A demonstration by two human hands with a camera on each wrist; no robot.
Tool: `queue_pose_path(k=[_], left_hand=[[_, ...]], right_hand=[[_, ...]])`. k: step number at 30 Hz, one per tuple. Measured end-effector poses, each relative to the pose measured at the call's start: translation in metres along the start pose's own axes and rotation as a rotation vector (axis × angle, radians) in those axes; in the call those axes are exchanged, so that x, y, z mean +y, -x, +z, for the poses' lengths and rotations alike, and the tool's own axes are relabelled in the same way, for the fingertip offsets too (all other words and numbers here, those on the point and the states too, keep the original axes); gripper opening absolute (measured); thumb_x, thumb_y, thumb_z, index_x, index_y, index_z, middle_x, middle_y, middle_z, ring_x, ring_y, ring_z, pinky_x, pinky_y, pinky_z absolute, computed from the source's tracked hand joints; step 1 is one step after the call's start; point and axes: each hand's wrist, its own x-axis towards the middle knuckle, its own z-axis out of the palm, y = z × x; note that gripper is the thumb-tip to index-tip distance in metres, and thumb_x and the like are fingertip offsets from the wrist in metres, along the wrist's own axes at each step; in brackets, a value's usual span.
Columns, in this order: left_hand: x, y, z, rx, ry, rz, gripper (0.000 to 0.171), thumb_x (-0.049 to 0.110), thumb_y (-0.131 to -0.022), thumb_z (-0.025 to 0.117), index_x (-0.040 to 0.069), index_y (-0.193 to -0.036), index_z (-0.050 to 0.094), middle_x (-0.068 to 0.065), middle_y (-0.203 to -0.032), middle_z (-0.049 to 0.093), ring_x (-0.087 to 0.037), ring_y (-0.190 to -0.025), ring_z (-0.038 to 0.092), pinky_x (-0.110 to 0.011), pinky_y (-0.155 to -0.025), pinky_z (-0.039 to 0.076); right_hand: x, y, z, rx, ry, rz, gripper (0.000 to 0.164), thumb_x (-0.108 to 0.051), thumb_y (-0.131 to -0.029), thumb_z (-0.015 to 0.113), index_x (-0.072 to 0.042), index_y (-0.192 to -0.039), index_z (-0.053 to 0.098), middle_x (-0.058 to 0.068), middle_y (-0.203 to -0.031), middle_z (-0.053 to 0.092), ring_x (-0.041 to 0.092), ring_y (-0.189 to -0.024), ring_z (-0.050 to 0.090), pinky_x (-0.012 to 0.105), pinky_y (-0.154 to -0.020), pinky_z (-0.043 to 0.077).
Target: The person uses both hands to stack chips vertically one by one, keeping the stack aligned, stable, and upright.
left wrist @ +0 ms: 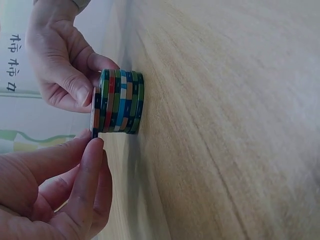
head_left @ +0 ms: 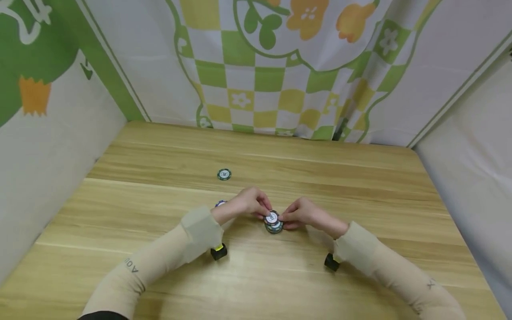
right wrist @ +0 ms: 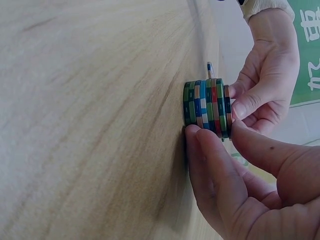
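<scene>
A short stack of poker chips (head_left: 275, 229) in green, blue, red and tan stands on the wooden table. One more poker chip (head_left: 271, 217), dark-rimmed with a white face, sits at its top, shifted slightly off the stack. My left hand (head_left: 249, 203) pinches this top chip between thumb and fingers, as the left wrist view shows at the chip's edge (left wrist: 95, 114). From the other side, my right hand (head_left: 307, 214) holds the stack. Its fingertips (right wrist: 192, 132) lie against the lower chips, and its thumb is up at the top chip's edge.
A green-rimmed chip (head_left: 224, 174) lies flat farther back on the table (head_left: 320, 173). Partly hidden behind my left wrist is a blue-rimmed chip (head_left: 221, 203). Patterned curtains (head_left: 268, 80) hang along the table's back edge, with pale fabric at both sides.
</scene>
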Motion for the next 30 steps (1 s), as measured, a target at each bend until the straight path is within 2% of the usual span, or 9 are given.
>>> queue_pose_path(k=[10, 25, 28, 30], left_hand=[[-0.0007, 0.0009, 0.0024, 0.001, -0.015, -0.008, 0.013, -0.004, -0.073, 0.071, -0.004, -0.084, 0.066, -0.008, -0.072, 0.065, -0.011, -0.058, 0.057, -0.022, -0.057, 0.051], [0.0023, 0.0046, 0.0055, 0.007, -0.011, -0.001, 0.012, -0.007, -0.070, 0.071, -0.004, -0.081, 0.066, -0.007, -0.069, 0.063, -0.011, -0.057, 0.058, -0.023, -0.058, 0.052], [0.0034, 0.0066, 0.0062, 0.010, -0.064, 0.016, 0.013, -0.003, -0.070, 0.073, -0.002, -0.080, 0.066, -0.006, -0.069, 0.064, -0.012, -0.059, 0.059, -0.023, -0.058, 0.052], [0.0040, 0.0084, 0.0068, 0.024, -0.142, 0.045, 0.018, 0.004, -0.068, 0.077, 0.000, -0.082, 0.066, -0.004, -0.071, 0.064, -0.011, -0.063, 0.058, -0.021, -0.060, 0.050]], right_hand=[[0.0019, 0.0004, -0.0016, -0.032, -0.021, 0.003, 0.018, -0.004, -0.084, 0.063, 0.012, -0.093, 0.065, 0.018, -0.085, 0.068, 0.012, -0.066, 0.065, 0.026, -0.066, 0.053], [0.0010, 0.0009, -0.0021, -0.034, -0.039, -0.003, 0.020, -0.002, -0.085, 0.061, 0.014, -0.096, 0.063, 0.020, -0.088, 0.067, 0.010, -0.066, 0.064, 0.025, -0.065, 0.053], [0.0011, 0.0016, -0.0015, -0.037, -0.043, -0.007, 0.021, -0.003, -0.084, 0.061, 0.014, -0.096, 0.063, 0.019, -0.087, 0.067, 0.010, -0.066, 0.064, 0.025, -0.065, 0.053], [0.0009, 0.0014, -0.0012, -0.036, -0.041, -0.016, 0.021, -0.003, -0.084, 0.062, 0.014, -0.095, 0.063, 0.018, -0.086, 0.067, 0.010, -0.066, 0.064, 0.024, -0.065, 0.053]])
